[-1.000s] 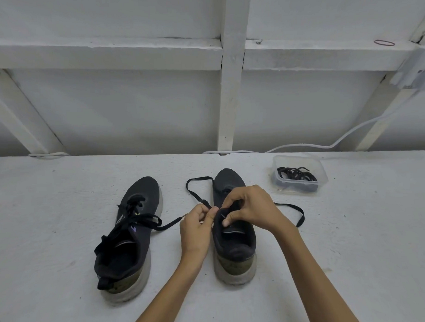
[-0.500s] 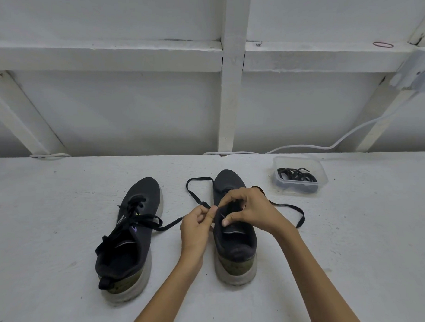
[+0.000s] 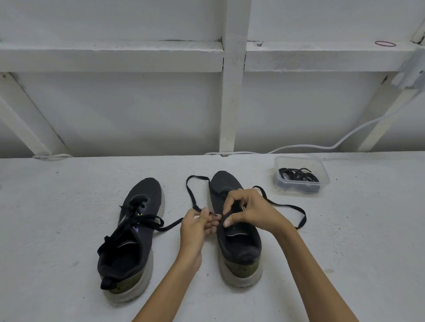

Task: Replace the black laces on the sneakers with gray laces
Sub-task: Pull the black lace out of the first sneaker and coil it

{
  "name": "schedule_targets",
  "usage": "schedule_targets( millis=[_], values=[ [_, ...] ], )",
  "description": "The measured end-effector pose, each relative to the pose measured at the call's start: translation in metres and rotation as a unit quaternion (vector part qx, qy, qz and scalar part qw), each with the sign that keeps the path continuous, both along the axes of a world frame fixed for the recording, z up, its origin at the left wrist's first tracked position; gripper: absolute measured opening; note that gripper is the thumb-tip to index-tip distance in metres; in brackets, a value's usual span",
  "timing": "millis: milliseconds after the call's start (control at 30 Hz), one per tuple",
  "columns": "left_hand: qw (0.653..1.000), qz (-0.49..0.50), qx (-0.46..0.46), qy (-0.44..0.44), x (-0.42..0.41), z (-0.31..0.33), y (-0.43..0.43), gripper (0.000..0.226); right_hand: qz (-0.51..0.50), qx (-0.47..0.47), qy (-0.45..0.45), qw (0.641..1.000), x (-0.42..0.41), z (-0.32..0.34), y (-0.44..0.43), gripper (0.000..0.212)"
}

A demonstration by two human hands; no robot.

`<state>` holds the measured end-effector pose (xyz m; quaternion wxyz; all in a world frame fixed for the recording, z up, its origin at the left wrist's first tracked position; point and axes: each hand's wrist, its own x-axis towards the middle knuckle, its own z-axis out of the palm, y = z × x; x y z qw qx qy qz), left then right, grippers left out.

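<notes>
Two black sneakers with pale soles stand on the white table, toes pointing away. The left sneaker [image 3: 131,236] has its black lace loosely threaded, with one end trailing right. Over the right sneaker [image 3: 238,246] both hands work its black lace [image 3: 191,193]. My left hand [image 3: 197,227] pinches the lace at the shoe's left edge, and a loop rises beyond it. My right hand [image 3: 249,211] has its fingers curled on the lace at the eyelets; another stretch of the lace runs out to the right. A clear tub [image 3: 301,175] holds coiled dark laces.
A white cable [image 3: 326,146] runs along the table's back edge below a white framed wall. A red rubber band [image 3: 385,43] lies on the upper ledge. Bare table surface lies to the left, right and front of the shoes.
My right hand has shifted slightly on the eyelets and my left hand has drawn the lace a little left. The sneakers have stayed in place.
</notes>
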<state>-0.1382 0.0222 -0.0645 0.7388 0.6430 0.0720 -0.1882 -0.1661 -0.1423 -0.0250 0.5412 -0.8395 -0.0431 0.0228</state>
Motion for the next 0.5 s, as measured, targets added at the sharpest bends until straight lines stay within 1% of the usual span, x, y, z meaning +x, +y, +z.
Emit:
schedule_targets(
  millis=[67, 100, 200, 233, 267, 333, 400, 433, 467, 500],
  values=[
    [1.000, 0.002, 0.000, -0.007, -0.002, 0.000, 0.005, 0.019, 0.011, -0.004, 0.004, 1.000, -0.001, 0.002, 0.003, 0.023],
    [1.000, 0.000, 0.002, -0.015, -0.003, 0.000, 0.006, 0.020, 0.010, -0.011, 0.002, 1.000, -0.001, 0.002, 0.003, 0.027],
    [1.000, 0.016, -0.012, -0.010, -0.005, 0.005, 0.006, 0.025, -0.009, -0.012, 0.013, 1.000, -0.002, 0.003, -0.004, 0.049],
    [1.000, 0.019, -0.019, -0.004, -0.005, 0.006, 0.007, 0.029, -0.020, 0.001, 0.015, 1.000, -0.004, 0.004, -0.006, 0.051],
    [0.999, 0.021, -0.029, 0.000, -0.005, 0.008, 0.007, 0.033, -0.037, 0.017, 0.011, 0.999, -0.006, 0.004, -0.009, 0.047],
    [0.998, 0.023, -0.047, -0.017, -0.010, 0.010, 0.007, 0.034, -0.097, 0.056, -0.015, 0.994, -0.011, 0.004, -0.014, 0.028],
    [0.997, 0.006, -0.035, -0.063, -0.019, 0.013, 0.006, 0.024, -0.159, 0.066, -0.020, 0.985, -0.017, 0.001, -0.019, 0.011],
    [0.996, -0.010, -0.025, -0.086, -0.024, 0.013, 0.005, 0.017, -0.175, 0.051, -0.004, 0.983, -0.020, -0.001, -0.022, 0.009],
    [0.994, -0.032, -0.017, -0.106, -0.029, 0.013, 0.004, 0.016, -0.176, 0.029, 0.023, 0.984, -0.022, -0.004, -0.025, 0.010],
    [0.990, -0.058, -0.004, -0.128, -0.033, 0.012, 0.002, 0.023, -0.166, 0.007, 0.051, 0.985, -0.025, -0.007, -0.026, 0.011]
  ],
)
